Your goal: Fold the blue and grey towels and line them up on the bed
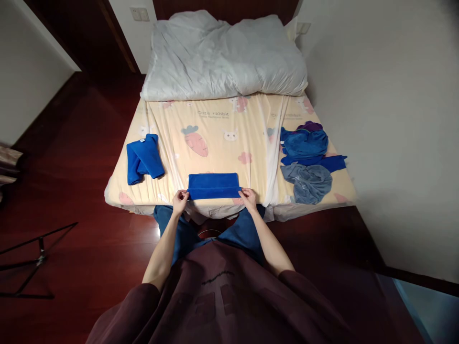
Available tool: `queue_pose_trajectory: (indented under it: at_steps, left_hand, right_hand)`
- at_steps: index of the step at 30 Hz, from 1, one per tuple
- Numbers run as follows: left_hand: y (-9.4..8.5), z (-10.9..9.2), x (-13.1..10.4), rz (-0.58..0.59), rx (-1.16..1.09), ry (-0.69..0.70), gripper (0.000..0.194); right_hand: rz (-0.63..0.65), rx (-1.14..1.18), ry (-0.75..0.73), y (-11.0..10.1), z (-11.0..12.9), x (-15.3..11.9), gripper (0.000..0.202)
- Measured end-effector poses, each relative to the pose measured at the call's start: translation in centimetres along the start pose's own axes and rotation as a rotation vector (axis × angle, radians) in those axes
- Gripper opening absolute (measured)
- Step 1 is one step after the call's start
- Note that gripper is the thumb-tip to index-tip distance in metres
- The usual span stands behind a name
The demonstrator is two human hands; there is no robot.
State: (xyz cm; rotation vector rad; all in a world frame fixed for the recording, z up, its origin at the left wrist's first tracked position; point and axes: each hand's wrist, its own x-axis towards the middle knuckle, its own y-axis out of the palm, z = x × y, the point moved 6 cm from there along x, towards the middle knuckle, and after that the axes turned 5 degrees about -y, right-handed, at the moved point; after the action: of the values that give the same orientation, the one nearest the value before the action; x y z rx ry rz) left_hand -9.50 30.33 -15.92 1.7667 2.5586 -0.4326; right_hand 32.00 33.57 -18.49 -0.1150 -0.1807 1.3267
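Observation:
A blue cloth (214,186) lies partly folded near the front edge of the bed, its near flap laid over the lower part. My left hand (180,201) pinches the left end of the fold, and my right hand (247,198) pinches the right end. To the left is a folded blue garment (144,159) with a small white tag at its top. On the right side sits a heap of blue clothing (304,145) with a purple piece behind it, and a crumpled grey-blue cloth (310,183) in front.
The bed (222,138) has a yellow sheet with carrot and rabbit prints. A bulky white quilt (225,57) lies across its far end. Black stand legs (40,259) are on the red floor at left. A wall rises at right.

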Motion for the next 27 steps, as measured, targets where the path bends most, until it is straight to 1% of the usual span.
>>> queue_pose_trajectory:
  at_steps: [3,5,7,9,10,12,14,15,18,21,24,27]
  left_hand:
    - [0.2,-0.4,-0.3,-0.027,0.057,0.017,0.032]
    - [0.2,-1.0,-0.8,-0.047,0.143,0.062,0.031]
    - [-0.1,-2.1,-1.6,-0.091,0.264,0.167,0.030]
    - [-0.1,-3.6,-2.8,-0.098,0.377,0.327,0.028]
    - [0.1,-4.3,-3.4,-0.064,0.426,0.412,0.028]
    - [1.1,-5.4,-4.5,0.074,0.507,0.556,0.029]
    - [2.3,-6.0,-5.2,0.216,0.579,0.648,0.032]
    - [2.8,-6.1,-5.3,0.268,0.611,0.674,0.035]
    - [4.3,-6.0,-5.0,0.363,0.690,0.702,0.043]
    - [5.2,-5.3,-4.4,0.412,0.772,0.688,0.049]
    - [5.4,-4.5,-3.9,0.414,0.848,0.651,0.056]
    - [5.3,-4.1,-3.5,0.403,0.895,0.629,0.064]
  right_hand:
    - [-0.003,-0.038,-0.005,0.2,0.6,0.0,0.038]
    - [-0.021,-0.102,-0.033,0.2,1.4,-0.3,0.037]
    - [-0.069,-0.205,-0.117,0.0,2.8,-0.9,0.035]
    - [-0.088,-0.313,-0.262,0.0,4.9,-1.6,0.028]
    - [-0.065,-0.357,-0.344,0.2,5.9,-2.1,0.024]
    - [0.039,-0.418,-0.485,1.0,7.8,-2.8,0.020]
    - [0.155,-0.463,-0.580,2.1,9.2,-3.4,0.023]
    - [0.199,-0.488,-0.612,2.6,9.6,-3.5,0.025]
    - [0.295,-0.551,-0.668,4.1,10.1,-3.7,0.031]
    - [0.403,-0.599,-0.685,5.2,9.4,-3.9,0.038]
    - [0.494,-0.660,-0.675,5.6,8.2,-3.9,0.046]
    - [0.495,-0.712,-0.664,5.3,7.3,-3.7,0.053]
